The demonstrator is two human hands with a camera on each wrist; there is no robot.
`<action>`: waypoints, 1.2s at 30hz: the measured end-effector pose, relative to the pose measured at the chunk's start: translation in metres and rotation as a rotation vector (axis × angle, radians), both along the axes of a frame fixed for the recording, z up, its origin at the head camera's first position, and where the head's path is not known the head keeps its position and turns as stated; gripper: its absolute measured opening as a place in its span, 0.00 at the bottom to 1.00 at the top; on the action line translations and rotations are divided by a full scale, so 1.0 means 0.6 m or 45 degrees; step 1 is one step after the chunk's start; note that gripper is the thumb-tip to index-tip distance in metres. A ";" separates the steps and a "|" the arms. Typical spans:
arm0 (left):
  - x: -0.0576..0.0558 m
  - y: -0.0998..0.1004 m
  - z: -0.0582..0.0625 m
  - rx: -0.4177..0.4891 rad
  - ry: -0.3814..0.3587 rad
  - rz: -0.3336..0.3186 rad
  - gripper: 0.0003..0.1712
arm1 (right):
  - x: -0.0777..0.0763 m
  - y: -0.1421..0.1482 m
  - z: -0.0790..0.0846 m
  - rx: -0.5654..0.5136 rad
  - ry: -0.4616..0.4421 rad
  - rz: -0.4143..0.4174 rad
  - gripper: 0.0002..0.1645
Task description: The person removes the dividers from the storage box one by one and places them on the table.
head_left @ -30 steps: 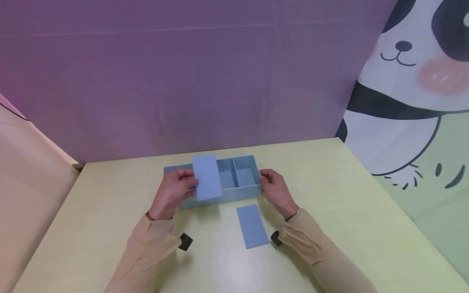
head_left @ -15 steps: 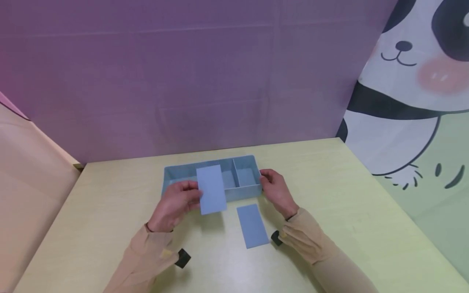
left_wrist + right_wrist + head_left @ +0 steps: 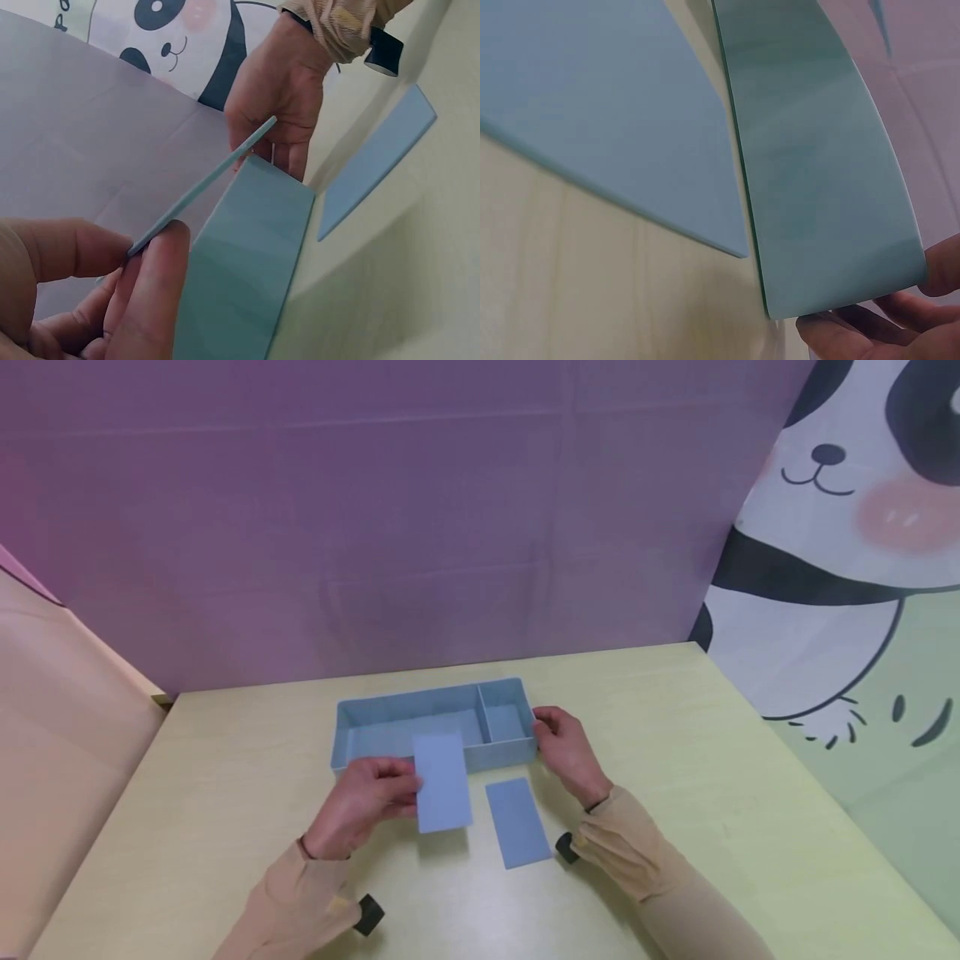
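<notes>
My left hand (image 3: pixel 363 802) pinches a flat blue rectangular divider panel (image 3: pixel 442 785) by its left edge. The panel is held up over the table, overlapping the front wall of a long blue organizer box (image 3: pixel 495 757). One divider stands inside the box, marking off a smaller compartment at the right. My right hand (image 3: pixel 567 753) grips the box's right end, thumb and fingers at the corner, as the right wrist view also shows. A second blue panel (image 3: pixel 517 823) lies flat on the table before the box. From the left wrist, the pinched panel (image 3: pixel 202 185) appears nearly edge-on.
The pale wooden table (image 3: pixel 637 710) runs back to a purple backdrop (image 3: pixel 420 527). A panda-printed sheet (image 3: pixel 825 543) hangs at the right. Black wrist devices (image 3: pixel 368 915) stick out from both sleeves, one close to the loose panel.
The left hand has drawn the pinched panel from over the box toward the front and slightly right, lowering it. The right hand, box and loose panel have stayed in place.
</notes>
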State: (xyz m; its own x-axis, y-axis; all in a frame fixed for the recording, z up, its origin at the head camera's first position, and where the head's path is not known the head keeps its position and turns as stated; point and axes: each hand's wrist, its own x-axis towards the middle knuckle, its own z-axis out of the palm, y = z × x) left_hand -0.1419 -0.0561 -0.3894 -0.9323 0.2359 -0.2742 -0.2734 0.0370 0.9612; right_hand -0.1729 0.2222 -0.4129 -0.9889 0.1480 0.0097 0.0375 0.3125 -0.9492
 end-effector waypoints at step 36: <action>0.025 0.028 -0.060 -0.065 -0.084 -0.149 0.07 | 0.002 0.001 0.002 -0.010 0.008 0.017 0.21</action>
